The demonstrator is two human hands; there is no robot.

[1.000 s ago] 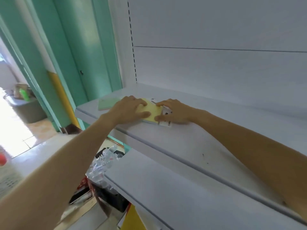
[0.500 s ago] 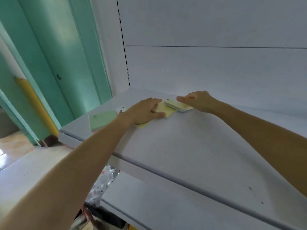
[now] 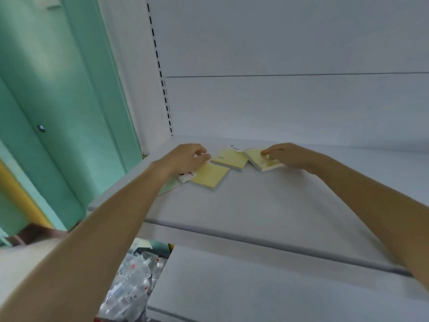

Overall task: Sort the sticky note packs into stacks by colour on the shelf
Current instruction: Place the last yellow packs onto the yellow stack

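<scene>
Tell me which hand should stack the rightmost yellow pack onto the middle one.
Right. The right hand holds the rightmost yellow pack, beside the middle yellow pack; the left hand sits farther left.

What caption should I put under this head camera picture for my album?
Left hand and right hand reach three yellow sticky note packs lying on a white shelf.

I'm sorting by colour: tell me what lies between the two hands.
Head view: the middle yellow pack lies flat between the left hand and the right hand, which holds the right yellow pack.
</scene>
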